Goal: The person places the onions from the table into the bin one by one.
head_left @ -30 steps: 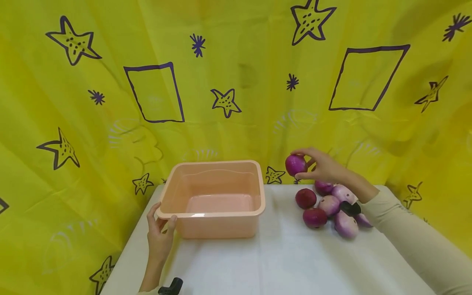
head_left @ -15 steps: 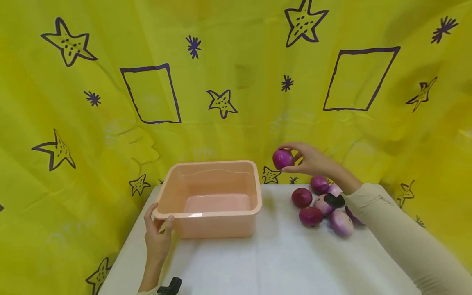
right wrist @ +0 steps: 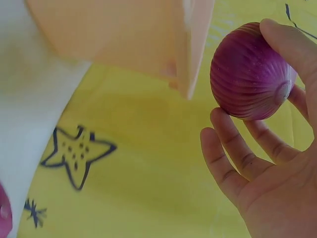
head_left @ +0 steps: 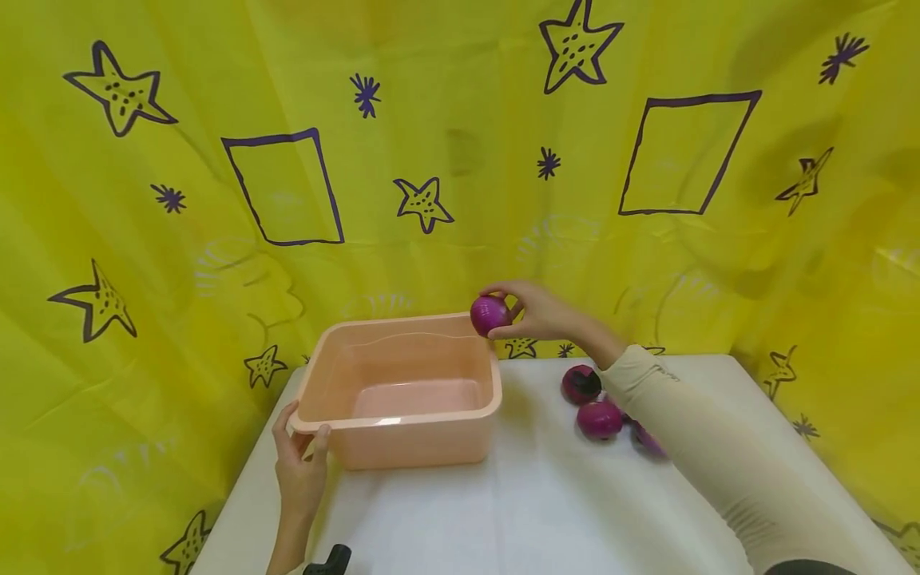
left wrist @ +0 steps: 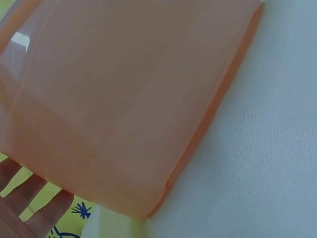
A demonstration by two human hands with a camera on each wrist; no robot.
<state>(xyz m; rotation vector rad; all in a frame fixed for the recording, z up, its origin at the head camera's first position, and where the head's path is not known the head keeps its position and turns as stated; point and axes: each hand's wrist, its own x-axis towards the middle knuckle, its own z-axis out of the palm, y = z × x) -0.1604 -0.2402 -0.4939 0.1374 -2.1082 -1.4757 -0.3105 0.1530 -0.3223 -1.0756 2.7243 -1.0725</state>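
A purple-red onion (head_left: 490, 315) is held up between the thumb and fingers of my right hand (head_left: 535, 311), at the far right corner of a peach plastic basin (head_left: 410, 443). Ribbed skin and a round end of this onion show in the right wrist view, the basin rim a little apart from it. My left hand (head_left: 300, 471) grips the basin's near left corner, thumb on the front side and fingers on the left side. In the left wrist view, several fingers (left wrist: 52, 210) lie along the basin wall. The visible part of the basin floor is bare.
Several more onions (head_left: 600, 420) lie on the white-covered table (head_left: 546, 495) right of the basin, partly hidden by my right sleeve (head_left: 690, 431). A yellow curtain (head_left: 474, 255) printed with stars stands close behind the table and along both sides.
My right hand has carried the onion left, from above the onion pile to the basin's far right corner. The left hand keeps its hold on the basin. The head view has shifted slightly.
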